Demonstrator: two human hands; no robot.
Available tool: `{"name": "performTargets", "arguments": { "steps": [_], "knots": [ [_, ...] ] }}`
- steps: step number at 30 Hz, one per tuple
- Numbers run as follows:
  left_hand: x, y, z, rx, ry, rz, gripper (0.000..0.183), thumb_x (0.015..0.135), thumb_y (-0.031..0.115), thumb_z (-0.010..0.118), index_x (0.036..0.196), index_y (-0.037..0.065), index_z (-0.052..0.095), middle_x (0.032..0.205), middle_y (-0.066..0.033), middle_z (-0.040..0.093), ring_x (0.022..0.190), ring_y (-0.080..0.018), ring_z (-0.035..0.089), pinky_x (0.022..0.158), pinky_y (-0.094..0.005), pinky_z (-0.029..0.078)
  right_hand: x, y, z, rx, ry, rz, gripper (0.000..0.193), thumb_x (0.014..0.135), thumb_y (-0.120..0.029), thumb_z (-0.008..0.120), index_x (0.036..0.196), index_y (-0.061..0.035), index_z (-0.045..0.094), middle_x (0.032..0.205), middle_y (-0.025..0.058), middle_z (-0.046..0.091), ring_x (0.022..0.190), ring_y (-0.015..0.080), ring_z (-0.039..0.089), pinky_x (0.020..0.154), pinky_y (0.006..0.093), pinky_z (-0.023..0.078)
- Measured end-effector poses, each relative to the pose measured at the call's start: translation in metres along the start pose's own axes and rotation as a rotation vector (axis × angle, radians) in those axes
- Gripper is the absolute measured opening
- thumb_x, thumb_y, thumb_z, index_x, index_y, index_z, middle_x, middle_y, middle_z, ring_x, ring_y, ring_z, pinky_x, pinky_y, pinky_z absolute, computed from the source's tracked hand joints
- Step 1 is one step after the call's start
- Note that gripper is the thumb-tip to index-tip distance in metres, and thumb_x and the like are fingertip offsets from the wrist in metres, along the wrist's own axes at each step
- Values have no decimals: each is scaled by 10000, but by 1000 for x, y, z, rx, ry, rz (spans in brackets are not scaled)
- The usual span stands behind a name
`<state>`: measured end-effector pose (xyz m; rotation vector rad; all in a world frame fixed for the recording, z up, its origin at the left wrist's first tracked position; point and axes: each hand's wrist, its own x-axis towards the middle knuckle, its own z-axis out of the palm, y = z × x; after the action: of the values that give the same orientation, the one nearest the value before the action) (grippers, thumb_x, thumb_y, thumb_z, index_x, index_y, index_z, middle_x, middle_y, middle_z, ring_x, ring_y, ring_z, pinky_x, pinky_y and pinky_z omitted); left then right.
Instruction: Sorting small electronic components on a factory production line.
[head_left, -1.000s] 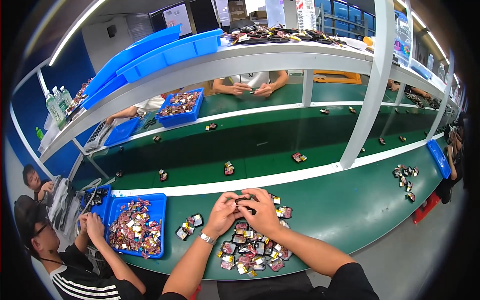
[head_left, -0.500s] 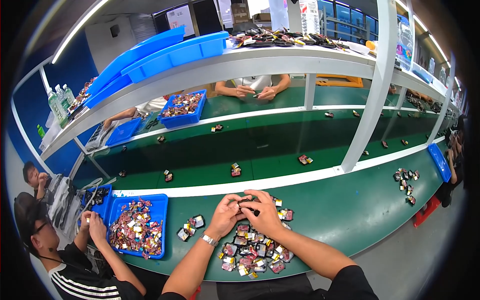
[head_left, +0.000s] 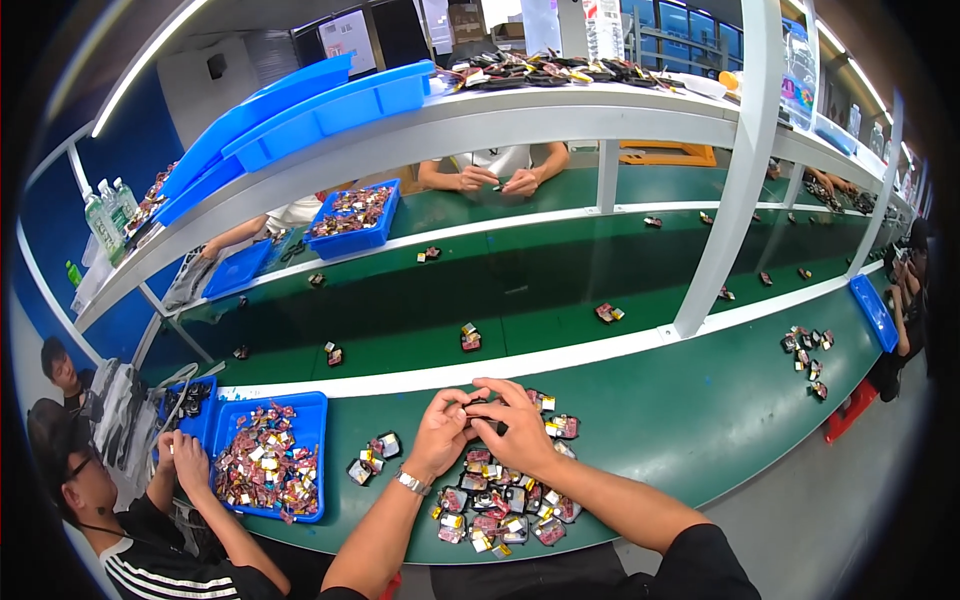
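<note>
Above the bench, my left hand (head_left: 440,432) and my right hand (head_left: 517,425) are closed together around a small black-cased electronic unit (head_left: 480,408). Fingers of both hands cover most of it. Below and beside my hands lies a pile of small electronic units (head_left: 490,505), with black casings, reddish circuit boards and white-and-yellow parts. A smaller cluster of similar units (head_left: 372,460) rests to the left of my left wrist.
A blue tray (head_left: 323,450) heaped with small circuit parts stands to the left, beside a co-worker (head_left: 130,510). Spaced-out units ride on the green belt (head_left: 400,315) behind a white rail (head_left: 380,381). A white post (head_left: 735,185) holds up the overhead shelf (head_left: 560,110). More units (head_left: 806,355) lie far right.
The whole view has shifted slightly. My hands stay together around the same unit, with only small finger movement. The pile looks unchanged.
</note>
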<state>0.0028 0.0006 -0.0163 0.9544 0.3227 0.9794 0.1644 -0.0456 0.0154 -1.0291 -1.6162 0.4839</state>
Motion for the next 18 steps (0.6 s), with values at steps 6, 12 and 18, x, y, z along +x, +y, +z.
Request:
{"name": "performTargets", "arguments": {
  "steps": [6,12,18],
  "knots": [
    [1,2,-1,25,37,-15,203,982,105,509,1174,75,448,1369,-180,489,1175,-268,562,971,-429,499,5,2,-6,-151,-45,-136,270,784,-31,667,1051,-60,686,1311,133,530,1145,312,525,911,388,476],
    [2,1,3,3,64,-45,237,982,94,505,1208,69,438,1249,-131,564,1113,-230,588,958,-428,508,10,4,-8,-180,79,-203,181,773,-6,694,950,-26,663,1049,115,593,939,267,605,749,338,534],
    [0,1,6,2,97,-53,239,981,90,507,1208,60,437,1173,-100,601,1064,-192,604,943,-411,514,9,3,-5,-331,96,-259,205,746,-17,716,945,-22,667,995,91,609,862,253,615,704,331,532]
  ]
}}
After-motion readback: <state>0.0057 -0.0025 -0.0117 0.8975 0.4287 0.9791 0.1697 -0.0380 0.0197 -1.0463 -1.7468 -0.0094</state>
